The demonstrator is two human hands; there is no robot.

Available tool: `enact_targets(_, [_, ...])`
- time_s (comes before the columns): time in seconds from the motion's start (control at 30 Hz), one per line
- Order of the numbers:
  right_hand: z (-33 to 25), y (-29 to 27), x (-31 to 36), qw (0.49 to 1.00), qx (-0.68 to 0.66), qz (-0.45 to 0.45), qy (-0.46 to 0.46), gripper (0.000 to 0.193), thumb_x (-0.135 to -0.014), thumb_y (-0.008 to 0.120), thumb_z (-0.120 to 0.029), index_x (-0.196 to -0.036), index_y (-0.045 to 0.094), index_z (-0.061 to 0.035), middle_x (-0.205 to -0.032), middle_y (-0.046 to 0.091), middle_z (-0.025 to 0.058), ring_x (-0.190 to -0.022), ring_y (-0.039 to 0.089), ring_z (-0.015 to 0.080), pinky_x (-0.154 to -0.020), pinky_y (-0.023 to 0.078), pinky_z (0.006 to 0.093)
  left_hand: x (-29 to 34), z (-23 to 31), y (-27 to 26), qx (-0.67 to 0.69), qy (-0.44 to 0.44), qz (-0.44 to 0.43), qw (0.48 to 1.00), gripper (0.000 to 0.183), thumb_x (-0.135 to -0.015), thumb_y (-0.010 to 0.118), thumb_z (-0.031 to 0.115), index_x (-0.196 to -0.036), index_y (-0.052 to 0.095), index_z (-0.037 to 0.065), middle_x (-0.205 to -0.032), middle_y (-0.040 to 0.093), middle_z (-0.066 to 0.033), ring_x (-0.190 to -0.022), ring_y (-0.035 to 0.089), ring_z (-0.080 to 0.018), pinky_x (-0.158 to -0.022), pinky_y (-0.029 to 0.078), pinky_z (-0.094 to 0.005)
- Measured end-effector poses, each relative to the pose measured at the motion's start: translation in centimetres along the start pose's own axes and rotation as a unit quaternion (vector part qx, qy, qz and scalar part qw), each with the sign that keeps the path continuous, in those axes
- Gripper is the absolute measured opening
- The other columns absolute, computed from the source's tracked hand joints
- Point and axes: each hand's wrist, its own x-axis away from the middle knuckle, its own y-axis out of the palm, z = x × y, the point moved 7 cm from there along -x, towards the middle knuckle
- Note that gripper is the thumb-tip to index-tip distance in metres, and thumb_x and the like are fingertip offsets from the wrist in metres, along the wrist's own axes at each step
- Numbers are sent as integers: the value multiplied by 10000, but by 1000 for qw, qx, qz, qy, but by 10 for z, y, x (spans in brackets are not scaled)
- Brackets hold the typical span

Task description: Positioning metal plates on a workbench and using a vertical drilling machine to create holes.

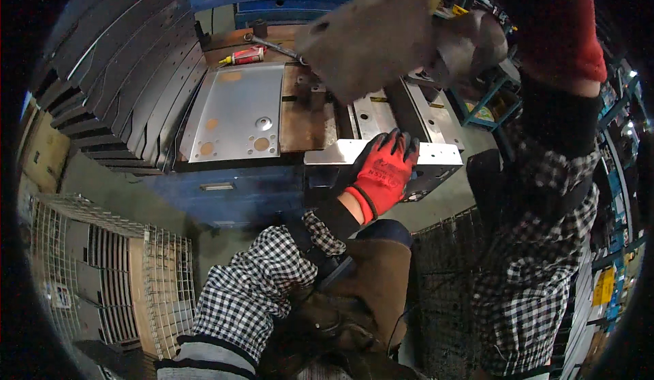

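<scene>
My left hand (385, 172), in a red and black glove, curls over a long bent sheet-metal part (439, 153) with a bright top flange at the bench's front edge. At upper right my right hand (562, 36), also gloved in red and black, is raised. A dark brown rag (371, 39) hangs in the air beside it, over the far part of the bench, apparently in its grip. Shadow hides the right fingers. Left of my left hand, a flat grey metal panel (238, 111) with holes and a round dimple lies on the bench.
Dark sheet-metal panels (122, 73) stand stacked at the left. Behind the flat panel lie a wrench (272, 48) and a small red tube (245, 56). Wire baskets (167, 285) stand low at the left. A blue-green rack (490, 104) is at the right.
</scene>
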Motion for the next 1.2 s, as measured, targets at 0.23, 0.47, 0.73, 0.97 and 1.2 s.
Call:
enact_targets(0.23, [0,9,22,996,-64,-37,50,395,-1041,515,-207,-1379,485,-4,-1158,652,80,-928,652,184,-803,553,318,-3,-7,-7,17,-18,7,1000,849,-710,755,325,-1457,422,97,-1363,502,-199,-1297,457,-366,-1104,345,-488])
enact_targets(0.47, [1,-4,51,997,-27,2,76,402,-1036,522,-206,-1383,482,-8,-1169,645,86,-945,646,190,-816,549,324,-5,-2,-7,0,-26,-28,999,903,-639,783,310,-1446,443,87,-1377,515,-232,-1252,511,-387,-1089,366,-500])
enact_targets(0.73, [6,0,72,995,-18,12,94,409,-1030,530,-205,-1388,479,-12,-1182,636,92,-965,639,198,-830,543,332,1,-8,-5,-12,-29,-11,999,881,-639,795,314,-1432,466,118,-1383,513,-221,-1216,540,-378,-1063,390,-507])
enact_targets(0.97, [1,-1,74,995,-1,11,99,416,-1025,538,-204,-1392,476,-16,-1194,629,98,-983,633,205,-842,539,338,-1,-4,-3,68,-28,-3,997,866,-661,803,330,-1433,464,130,-1400,499,-218,-1243,521,-372,-1058,392,-514])
enact_targets(1.2, [3,6,78,995,0,11,103,424,-1020,545,-203,-1396,473,-20,-1206,622,104,-1000,627,212,-854,534,344,1,-7,-2,11,-11,62,998,840,-680,793,345,-1429,471,140,-1403,500,-218,-1236,528,-374,-1039,409,-502])
